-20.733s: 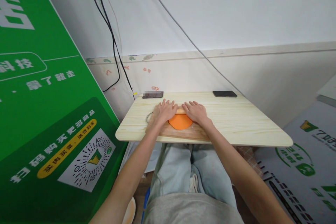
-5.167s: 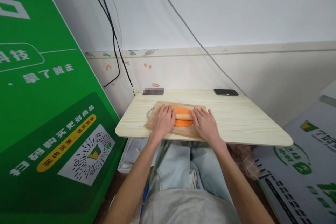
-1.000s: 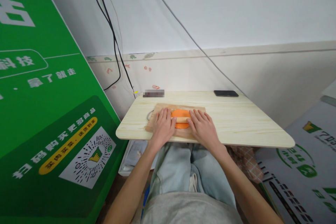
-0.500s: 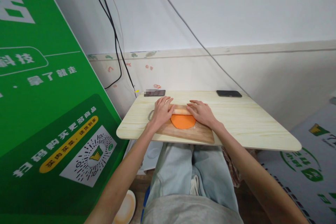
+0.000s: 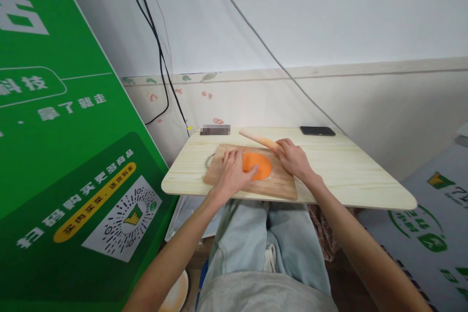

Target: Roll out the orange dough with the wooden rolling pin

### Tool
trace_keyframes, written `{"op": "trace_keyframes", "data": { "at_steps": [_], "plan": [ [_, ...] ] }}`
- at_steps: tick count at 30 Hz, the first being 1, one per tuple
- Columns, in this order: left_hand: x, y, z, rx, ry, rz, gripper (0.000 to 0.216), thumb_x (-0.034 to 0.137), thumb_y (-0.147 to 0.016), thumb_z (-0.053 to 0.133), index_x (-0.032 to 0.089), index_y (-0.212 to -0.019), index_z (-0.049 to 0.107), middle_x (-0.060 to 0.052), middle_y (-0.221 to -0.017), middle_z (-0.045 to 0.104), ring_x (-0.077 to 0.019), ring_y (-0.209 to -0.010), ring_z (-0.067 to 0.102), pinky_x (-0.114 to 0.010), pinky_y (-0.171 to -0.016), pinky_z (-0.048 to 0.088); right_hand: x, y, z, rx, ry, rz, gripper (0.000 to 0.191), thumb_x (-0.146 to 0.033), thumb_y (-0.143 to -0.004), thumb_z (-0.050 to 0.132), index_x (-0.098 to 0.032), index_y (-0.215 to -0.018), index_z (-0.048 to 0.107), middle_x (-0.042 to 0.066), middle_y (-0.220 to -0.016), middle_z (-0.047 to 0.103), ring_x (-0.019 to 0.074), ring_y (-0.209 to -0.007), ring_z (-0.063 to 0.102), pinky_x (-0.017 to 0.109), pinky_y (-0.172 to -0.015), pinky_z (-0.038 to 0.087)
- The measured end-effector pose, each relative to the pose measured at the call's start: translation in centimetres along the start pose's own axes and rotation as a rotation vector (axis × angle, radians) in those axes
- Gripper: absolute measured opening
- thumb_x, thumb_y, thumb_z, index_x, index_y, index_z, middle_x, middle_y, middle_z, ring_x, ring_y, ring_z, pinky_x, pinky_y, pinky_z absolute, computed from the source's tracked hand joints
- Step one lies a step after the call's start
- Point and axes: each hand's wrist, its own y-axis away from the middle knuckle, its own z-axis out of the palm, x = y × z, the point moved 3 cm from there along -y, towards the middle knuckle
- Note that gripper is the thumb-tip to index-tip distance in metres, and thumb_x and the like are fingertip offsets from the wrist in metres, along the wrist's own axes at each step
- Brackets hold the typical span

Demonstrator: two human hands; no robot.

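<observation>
Two hands work over a wooden board. The right hand (image 5: 294, 159) has its grip closed around the near end of a rolling pin (image 5: 256, 137), which slants away to the far left, beyond the board's far edge. The left hand (image 5: 231, 171) lies flat with its grip apart, palm on the board (image 5: 280, 186) and fingertips touching the left edge of a flat orange disc of dough (image 5: 259, 165). The dough lies in the middle of the board, between the two hands, and the pin does not touch it.

The board sits at the near left of a pale desk (image 5: 351, 175), with a small metal ring (image 5: 209, 160) at its left end. Along the desk's far edge lie a dark phone (image 5: 317, 130) on the right and a blurred dark object (image 5: 215, 130) on the left. A big green sign (image 5: 73, 156) leans at the left, black cables (image 5: 158, 53) hang down the wall behind, and a plate (image 5: 176, 291) lies on the floor below.
</observation>
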Motion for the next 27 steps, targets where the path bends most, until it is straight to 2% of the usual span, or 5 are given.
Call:
{"op": "trace_keyframes", "data": {
  "at_steps": [5, 10, 16, 20, 27],
  "plan": [
    [2.6, -0.1, 1.4, -0.259, -0.119, 0.013, 0.096, 0.081, -0.091, 0.074, 0.017, -0.159, 0.054, -0.025, -0.156, 0.064, -0.0481, -0.145, 0.057, -0.064, -0.122, 0.043, -0.2, 0.5, 1.0, 0.023, 0.030, 0.096, 0.037, -0.036, -0.115, 0.047, -0.016, -0.139, 0.068, 0.018, -0.144, 0.072, 0.0314, -0.116, 0.074, 0.040, -0.095, 0.053],
    [2.3, -1.0, 1.4, -0.314, -0.104, 0.084, 0.086, 0.074, -0.096, 0.072, 0.017, -0.159, 0.058, -0.024, -0.155, 0.067, -0.0484, -0.147, 0.059, -0.064, -0.124, 0.044, -0.5, 0.6, 1.6, 0.030, 0.042, 0.046, 0.037, -0.033, -0.115, 0.046, -0.016, -0.138, 0.068, 0.018, -0.143, 0.073, 0.0323, -0.122, 0.071, 0.043, -0.102, 0.051],
    [0.1, -2.9, 0.5, -0.484, 0.190, 0.419, 0.081, 0.048, -0.089, 0.085, 0.027, -0.163, 0.060, -0.009, -0.170, 0.059, -0.0316, -0.157, 0.056, -0.046, -0.135, 0.042, -0.5, 0.6, 1.4, 0.034, 0.053, 0.045, 0.038, -0.035, -0.116, 0.045, -0.016, -0.139, 0.068, 0.018, -0.141, 0.073, 0.0317, -0.122, 0.070, 0.041, -0.100, 0.050],
    [-0.7, -3.8, 0.5, -0.627, 0.272, 0.480, 0.080, 0.031, -0.084, 0.085, 0.028, -0.161, 0.062, -0.007, -0.172, 0.057, -0.0274, -0.163, 0.049, -0.044, -0.139, 0.034, -0.5, 0.7, 1.4, 0.029, 0.050, 0.047, 0.036, -0.035, -0.117, 0.045, -0.017, -0.137, 0.068, 0.017, -0.141, 0.074, 0.0308, -0.124, 0.069, 0.039, -0.101, 0.049],
    [-0.7, -3.6, 1.5, -0.578, 0.296, 0.442, 0.078, 0.049, -0.088, 0.086, 0.027, -0.160, 0.064, -0.008, -0.172, 0.057, -0.0297, -0.161, 0.051, -0.046, -0.140, 0.035, -0.4, 0.7, 1.5, 0.041, 0.029, 0.050, 0.037, -0.035, -0.116, 0.046, -0.016, -0.137, 0.068, 0.017, -0.141, 0.074, 0.0315, -0.123, 0.070, 0.041, -0.101, 0.049]
  ]
}}
